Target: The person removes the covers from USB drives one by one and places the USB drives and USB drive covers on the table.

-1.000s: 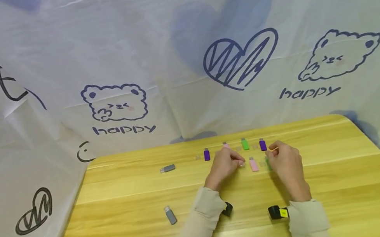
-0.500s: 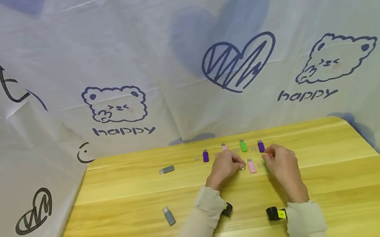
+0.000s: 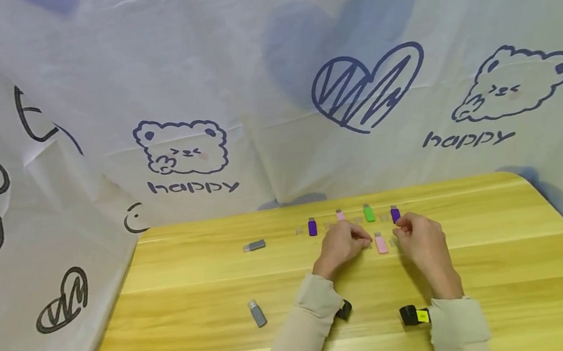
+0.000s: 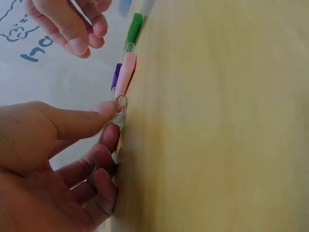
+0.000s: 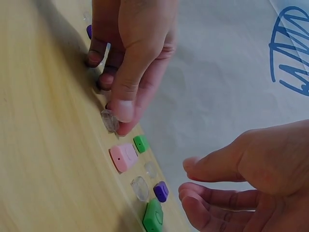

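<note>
In the head view my left hand [image 3: 341, 244] is at the row of USB sticks, just left of a pink USB stick [image 3: 381, 243]. Thumb and forefinger pinch a small clear cap [image 4: 121, 107], low against the table. My right hand [image 3: 423, 243] hovers over the right end of the row, thumb and fingertips apart, holding nothing. Below it in the right wrist view are a green USB stick [image 5: 153, 216] and another clear cap [image 5: 140, 188]; the head view hides that green stick. A purple USB stick [image 3: 395, 214] lies just beyond the right hand.
Farther back lie another purple stick [image 3: 312, 227], a partly covered pink stick [image 3: 340, 215] and a green stick [image 3: 368, 213], with clear caps among them. Two grey USB sticks lie at left, one farther back [image 3: 255, 245], one nearer [image 3: 257, 314]. A printed cloth [image 3: 257, 143] hangs behind the table.
The left hand, pinching the clear cap, has moved slightly closer to the pink stick. The right hand stays nearly in place and now covers the green stick. The head view has shifted a little.
</note>
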A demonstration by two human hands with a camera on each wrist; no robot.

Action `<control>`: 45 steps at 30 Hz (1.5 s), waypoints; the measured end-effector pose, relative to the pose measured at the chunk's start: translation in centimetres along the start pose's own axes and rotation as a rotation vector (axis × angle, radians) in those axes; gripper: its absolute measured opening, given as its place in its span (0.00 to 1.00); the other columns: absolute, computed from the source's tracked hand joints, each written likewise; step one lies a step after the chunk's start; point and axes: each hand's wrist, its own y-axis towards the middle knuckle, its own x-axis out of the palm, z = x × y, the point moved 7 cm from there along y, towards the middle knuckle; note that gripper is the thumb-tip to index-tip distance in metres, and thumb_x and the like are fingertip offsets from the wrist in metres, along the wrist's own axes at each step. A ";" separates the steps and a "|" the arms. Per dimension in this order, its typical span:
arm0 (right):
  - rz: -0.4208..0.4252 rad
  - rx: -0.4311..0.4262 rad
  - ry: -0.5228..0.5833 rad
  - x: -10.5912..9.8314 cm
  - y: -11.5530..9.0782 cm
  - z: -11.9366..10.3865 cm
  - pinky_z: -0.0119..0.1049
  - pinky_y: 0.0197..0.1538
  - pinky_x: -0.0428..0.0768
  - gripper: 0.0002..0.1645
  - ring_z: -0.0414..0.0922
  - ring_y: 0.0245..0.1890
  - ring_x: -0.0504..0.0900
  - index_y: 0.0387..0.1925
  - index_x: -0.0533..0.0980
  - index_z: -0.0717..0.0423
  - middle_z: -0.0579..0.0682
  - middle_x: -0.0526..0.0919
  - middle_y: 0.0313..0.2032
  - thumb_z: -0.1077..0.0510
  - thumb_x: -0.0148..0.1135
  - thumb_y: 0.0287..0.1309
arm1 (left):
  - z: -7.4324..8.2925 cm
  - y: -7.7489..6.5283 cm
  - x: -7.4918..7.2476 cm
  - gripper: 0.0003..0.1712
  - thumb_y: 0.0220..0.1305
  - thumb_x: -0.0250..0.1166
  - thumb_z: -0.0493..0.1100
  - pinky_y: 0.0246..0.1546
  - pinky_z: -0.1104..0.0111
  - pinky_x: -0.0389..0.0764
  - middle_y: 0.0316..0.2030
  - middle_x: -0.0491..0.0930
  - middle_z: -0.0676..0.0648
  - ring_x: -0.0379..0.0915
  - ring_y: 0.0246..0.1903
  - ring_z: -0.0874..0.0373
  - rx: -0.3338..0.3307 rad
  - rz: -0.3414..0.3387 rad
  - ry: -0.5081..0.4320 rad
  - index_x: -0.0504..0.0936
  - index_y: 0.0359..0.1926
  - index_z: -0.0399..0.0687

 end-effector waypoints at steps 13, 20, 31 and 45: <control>-0.048 -0.082 0.061 0.9 -0.2 -2.0 0.48 0.38 0.83 0.11 0.55 0.38 0.84 0.45 0.82 0.67 0.57 0.85 0.36 0.62 0.65 0.68 | -1.1 -3.8 -5.6 0.11 0.72 0.64 0.33 0.28 0.71 0.81 0.35 0.86 0.40 0.85 0.32 0.45 0.036 0.147 -0.330 0.87 0.51 0.34; -0.077 -0.150 0.113 2.0 -0.5 -4.8 0.49 0.40 0.85 0.11 0.54 0.39 0.85 0.46 0.83 0.67 0.56 0.86 0.36 0.63 0.66 0.66 | -2.7 -6.7 -10.7 0.11 0.73 0.63 0.34 0.37 0.55 0.88 0.38 0.86 0.32 0.84 0.35 0.37 0.057 0.354 -0.472 0.86 0.50 0.32; -0.135 -0.232 0.166 5.4 -1.9 -9.0 0.48 0.44 0.85 0.14 0.51 0.38 0.86 0.47 0.82 0.62 0.55 0.85 0.40 0.62 0.73 0.61 | -5.0 -9.8 -16.8 0.13 0.75 0.62 0.38 0.36 0.64 0.88 0.37 0.85 0.34 0.83 0.33 0.46 0.053 0.557 -0.562 0.86 0.49 0.30; -0.271 -0.412 0.141 11.4 -6.2 -15.3 0.38 0.39 0.82 0.16 0.45 0.37 0.81 0.48 0.81 0.55 0.52 0.83 0.40 0.59 0.75 0.60 | -8.9 -12.3 -20.6 0.15 0.76 0.62 0.40 0.40 0.66 0.86 0.43 0.85 0.34 0.82 0.38 0.51 -0.072 0.574 -0.566 0.84 0.53 0.32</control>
